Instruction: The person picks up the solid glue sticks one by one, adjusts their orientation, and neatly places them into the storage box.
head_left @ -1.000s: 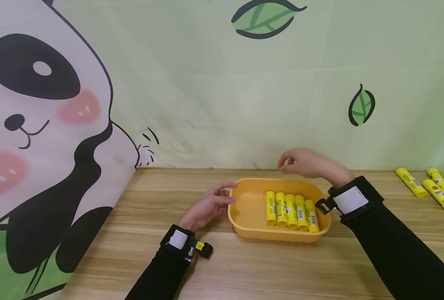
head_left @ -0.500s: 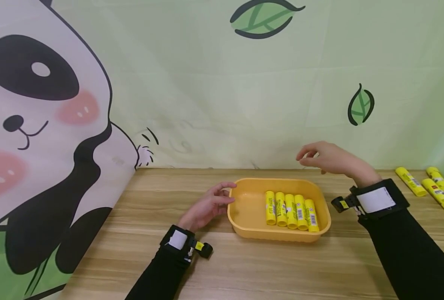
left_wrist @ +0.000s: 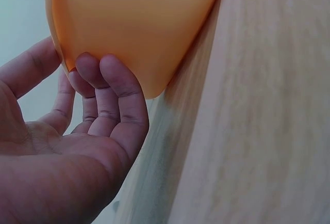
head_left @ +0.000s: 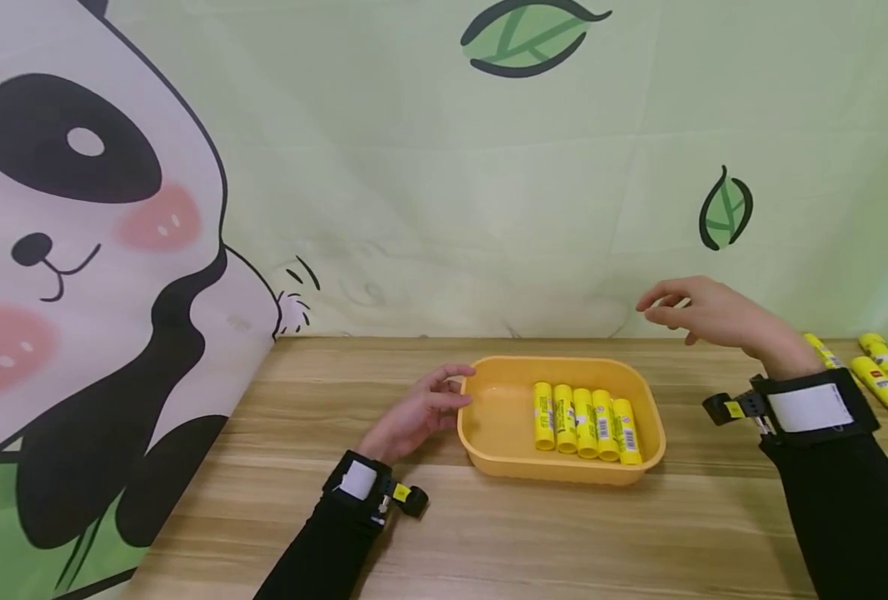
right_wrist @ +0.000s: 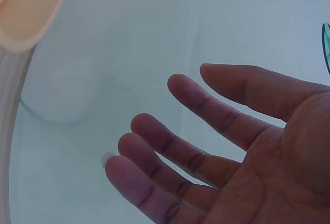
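Note:
An orange plastic basket [head_left: 500,417] stands on the wooden table, with several yellow glue sticks [head_left: 585,423] lying side by side in its right part. My left hand [head_left: 417,412] holds the basket's left end. In the left wrist view, one finger reaches the rim of the basket [left_wrist: 124,17] and other curled fingertips lie against its outer wall. My right hand [head_left: 710,312] is raised behind and to the right of the basket, fingers loosely bent. Nothing is between those fingers [right_wrist: 149,131] in the right wrist view.
More yellow glue sticks [head_left: 886,387] lie on the table [head_left: 534,533] at the far right, one partly hidden by my right wrist. A green printed backdrop [head_left: 444,208] with a panda and leaves rises behind the table and along its left side.
My right hand has moved to the right, from above the basket's back edge toward the loose glue sticks. My left hand, the basket and the glue sticks in it have stayed put.

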A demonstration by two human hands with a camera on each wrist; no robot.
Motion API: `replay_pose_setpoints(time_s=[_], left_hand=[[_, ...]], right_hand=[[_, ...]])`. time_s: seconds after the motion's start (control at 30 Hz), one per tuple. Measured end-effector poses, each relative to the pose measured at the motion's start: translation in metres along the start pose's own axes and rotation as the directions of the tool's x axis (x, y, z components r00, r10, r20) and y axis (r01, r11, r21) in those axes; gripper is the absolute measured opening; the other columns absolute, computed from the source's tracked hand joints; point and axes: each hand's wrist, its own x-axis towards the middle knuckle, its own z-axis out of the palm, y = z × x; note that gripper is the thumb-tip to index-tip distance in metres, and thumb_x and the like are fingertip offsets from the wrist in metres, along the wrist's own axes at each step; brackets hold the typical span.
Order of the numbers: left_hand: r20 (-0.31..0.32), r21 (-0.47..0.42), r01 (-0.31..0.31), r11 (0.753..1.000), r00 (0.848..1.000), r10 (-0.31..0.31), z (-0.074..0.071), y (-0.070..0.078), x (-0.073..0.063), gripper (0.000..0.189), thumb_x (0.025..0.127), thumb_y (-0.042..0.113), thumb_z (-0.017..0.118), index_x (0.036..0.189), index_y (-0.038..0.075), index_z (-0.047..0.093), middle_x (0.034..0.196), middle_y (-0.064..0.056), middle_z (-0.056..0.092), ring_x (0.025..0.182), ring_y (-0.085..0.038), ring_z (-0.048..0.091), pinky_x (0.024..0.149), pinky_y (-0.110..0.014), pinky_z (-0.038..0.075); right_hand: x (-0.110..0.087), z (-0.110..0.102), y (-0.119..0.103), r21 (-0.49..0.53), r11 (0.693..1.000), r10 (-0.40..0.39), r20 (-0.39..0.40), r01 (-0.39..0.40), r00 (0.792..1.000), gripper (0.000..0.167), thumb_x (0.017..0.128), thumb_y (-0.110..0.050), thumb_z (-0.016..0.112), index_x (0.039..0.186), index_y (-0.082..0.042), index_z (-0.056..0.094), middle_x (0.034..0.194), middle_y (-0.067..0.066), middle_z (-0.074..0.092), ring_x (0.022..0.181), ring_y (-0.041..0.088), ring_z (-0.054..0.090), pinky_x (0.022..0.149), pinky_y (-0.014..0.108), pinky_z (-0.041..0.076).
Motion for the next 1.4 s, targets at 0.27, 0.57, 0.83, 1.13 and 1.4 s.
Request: replay_pose_setpoints(time_s=[0.27,0.57,0.83,1.13,1.4], left_hand=[[-0.003,0.0,0.003,1.0,1.0,-0.003,-0.001,0.0,0.001,0.047,0.101,0.003,0.058,0.148,0.003,0.047,0.108,-0.004,0.054,0.095,-0.019,0.059,0.084,-0.032,0.055],[-0.011,0.004,0.002,1.0,1.0,-0.002,-0.002,0.002,-0.001,0.045,0.102,0.003,0.059,0.146,0.006,0.049,0.108,-0.004,0.054,0.096,-0.019,0.059,0.085,-0.032,0.054],[0.01,-0.011,-0.007,1.0,1.0,0.007,-0.002,0.001,-0.001,0.05,0.101,0.004,0.059,0.149,0.0,0.043,0.106,-0.003,0.055,0.093,-0.017,0.059,0.082,-0.031,0.055],[0.009,-0.007,-0.023,1.0,1.0,0.023,0.0,0.001,0.001,0.05,0.102,0.002,0.058,0.149,0.001,0.044,0.107,-0.003,0.054,0.095,-0.017,0.059,0.084,-0.03,0.055],[0.007,-0.012,-0.004,1.0,1.0,0.004,0.0,-0.001,-0.001,0.052,0.102,0.002,0.058,0.151,-0.001,0.04,0.106,-0.003,0.054,0.094,-0.017,0.058,0.083,-0.03,0.054]], right_hand=[[-0.006,-0.004,0.012,0.005,1.0,0.004,-0.013,-0.004,1.0,0.036,0.11,-0.022,0.054,0.134,0.003,0.06,0.129,0.026,0.062,0.108,0.035,0.058,0.076,0.042,0.057],[-0.006,-0.003,0.022,0.006,1.0,0.015,-0.021,-0.015,1.0,0.037,0.11,-0.023,0.053,0.135,0.003,0.06,0.128,0.026,0.063,0.107,0.035,0.06,0.074,0.037,0.056],[-0.011,0.004,0.035,-0.001,1.0,0.025,-0.021,-0.025,0.999,0.037,0.11,-0.024,0.052,0.134,0.003,0.06,0.128,0.028,0.062,0.108,0.037,0.059,0.075,0.038,0.058],[-0.015,0.006,0.048,-0.003,1.0,0.023,-0.032,-0.023,0.999,0.037,0.111,-0.023,0.049,0.134,0.005,0.059,0.125,0.028,0.062,0.105,0.038,0.059,0.076,0.04,0.058],[-0.017,0.003,0.057,0.006,0.999,0.052,-0.033,-0.052,0.998,0.039,0.111,-0.026,0.049,0.136,0.004,0.058,0.128,0.03,0.06,0.105,0.037,0.058,0.074,0.037,0.058]])
